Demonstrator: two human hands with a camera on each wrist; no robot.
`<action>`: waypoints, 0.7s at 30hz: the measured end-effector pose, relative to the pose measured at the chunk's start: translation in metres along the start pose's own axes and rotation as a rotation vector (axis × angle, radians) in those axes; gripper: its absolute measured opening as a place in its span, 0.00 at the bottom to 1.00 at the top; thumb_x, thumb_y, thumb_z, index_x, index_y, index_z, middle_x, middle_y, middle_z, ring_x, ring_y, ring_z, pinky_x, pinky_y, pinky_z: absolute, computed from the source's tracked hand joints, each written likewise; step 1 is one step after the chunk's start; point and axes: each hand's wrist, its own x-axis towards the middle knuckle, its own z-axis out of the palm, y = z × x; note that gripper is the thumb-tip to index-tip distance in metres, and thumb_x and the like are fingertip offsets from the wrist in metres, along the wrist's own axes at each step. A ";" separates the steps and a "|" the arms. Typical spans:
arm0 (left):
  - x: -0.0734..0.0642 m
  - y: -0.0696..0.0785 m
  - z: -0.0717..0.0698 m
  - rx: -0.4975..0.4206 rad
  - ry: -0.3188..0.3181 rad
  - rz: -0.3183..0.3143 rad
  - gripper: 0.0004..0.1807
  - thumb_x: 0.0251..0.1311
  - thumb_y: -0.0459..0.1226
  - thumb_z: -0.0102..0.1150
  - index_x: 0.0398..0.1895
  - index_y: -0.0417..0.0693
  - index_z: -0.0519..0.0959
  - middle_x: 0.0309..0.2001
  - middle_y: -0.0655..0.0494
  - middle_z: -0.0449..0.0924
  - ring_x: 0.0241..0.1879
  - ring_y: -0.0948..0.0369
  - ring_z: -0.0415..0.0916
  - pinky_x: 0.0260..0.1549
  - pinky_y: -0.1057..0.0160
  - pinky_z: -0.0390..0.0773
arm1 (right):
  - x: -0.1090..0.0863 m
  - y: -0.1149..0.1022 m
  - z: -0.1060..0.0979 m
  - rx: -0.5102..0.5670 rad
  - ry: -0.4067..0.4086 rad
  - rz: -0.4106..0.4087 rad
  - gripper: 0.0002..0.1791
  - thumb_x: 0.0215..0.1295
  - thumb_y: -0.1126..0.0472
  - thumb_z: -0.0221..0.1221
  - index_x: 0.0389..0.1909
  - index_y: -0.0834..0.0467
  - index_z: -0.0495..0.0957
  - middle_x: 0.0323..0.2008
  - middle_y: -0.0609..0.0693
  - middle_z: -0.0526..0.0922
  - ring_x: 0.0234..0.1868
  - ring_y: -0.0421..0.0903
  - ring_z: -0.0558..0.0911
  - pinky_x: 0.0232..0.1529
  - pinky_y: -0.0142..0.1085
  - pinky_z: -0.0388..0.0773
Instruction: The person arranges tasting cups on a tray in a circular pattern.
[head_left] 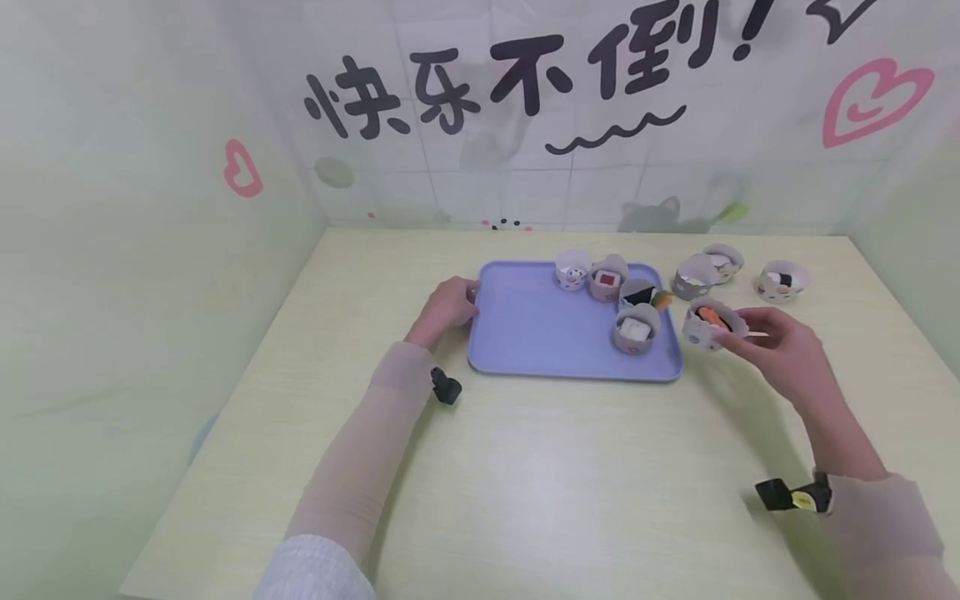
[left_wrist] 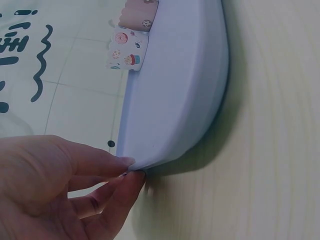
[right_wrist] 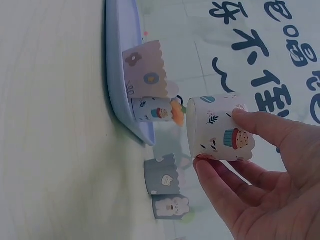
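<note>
My left hand (head_left: 450,304) pinches the rim of a lavender tray (head_left: 532,333) at its left end; thumb and fingertips meet on the edge in the left wrist view. A paper baking cup (right_wrist: 210,130) printed with cupcakes is held between thumb and fingers of my right hand (head_left: 787,354), just right of the tray and raised above the table. An orange-topped piece (head_left: 711,317) shows inside that cup. Four sides of detail aside, several filled cups stand on the tray's right half, among them one with a red-centred piece (head_left: 608,280) and one with a white piece (head_left: 634,330).
Beyond my right hand stand a grey cup (head_left: 693,279), a cup close behind it (head_left: 724,262) and a cup with a black-banded piece (head_left: 782,282). The pale wooden table (head_left: 525,483) meets a lettered, curtain-like wall (head_left: 510,192) at the back.
</note>
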 end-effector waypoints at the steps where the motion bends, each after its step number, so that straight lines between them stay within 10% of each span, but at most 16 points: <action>1: 0.000 0.000 0.000 0.002 -0.001 -0.001 0.35 0.61 0.28 0.55 0.74 0.45 0.63 0.43 0.45 0.80 0.36 0.56 0.74 0.34 0.66 0.75 | -0.001 -0.002 0.002 -0.002 -0.008 -0.001 0.37 0.67 0.43 0.60 0.66 0.65 0.68 0.57 0.58 0.77 0.35 0.12 0.68 0.34 0.16 0.70; 8: -0.001 -0.001 0.000 -0.004 -0.004 -0.001 0.35 0.61 0.28 0.54 0.74 0.45 0.63 0.44 0.44 0.80 0.36 0.57 0.74 0.34 0.66 0.75 | -0.006 -0.016 0.012 0.008 -0.024 -0.046 0.33 0.65 0.46 0.63 0.63 0.63 0.71 0.49 0.43 0.78 0.35 0.14 0.71 0.35 0.18 0.72; 13: -0.001 0.000 0.000 -0.003 -0.006 -0.007 0.35 0.62 0.28 0.54 0.74 0.45 0.63 0.43 0.45 0.79 0.36 0.57 0.74 0.34 0.67 0.75 | -0.006 -0.027 0.023 0.017 -0.060 -0.071 0.32 0.65 0.47 0.64 0.63 0.62 0.71 0.55 0.59 0.79 0.38 0.18 0.73 0.36 0.18 0.72; 21: -0.002 0.003 -0.002 -0.004 -0.011 -0.030 0.35 0.62 0.27 0.53 0.74 0.45 0.63 0.43 0.45 0.79 0.36 0.57 0.74 0.36 0.65 0.76 | -0.006 -0.038 0.046 0.042 -0.129 -0.119 0.31 0.67 0.49 0.63 0.63 0.65 0.71 0.57 0.65 0.79 0.55 0.61 0.80 0.38 0.19 0.75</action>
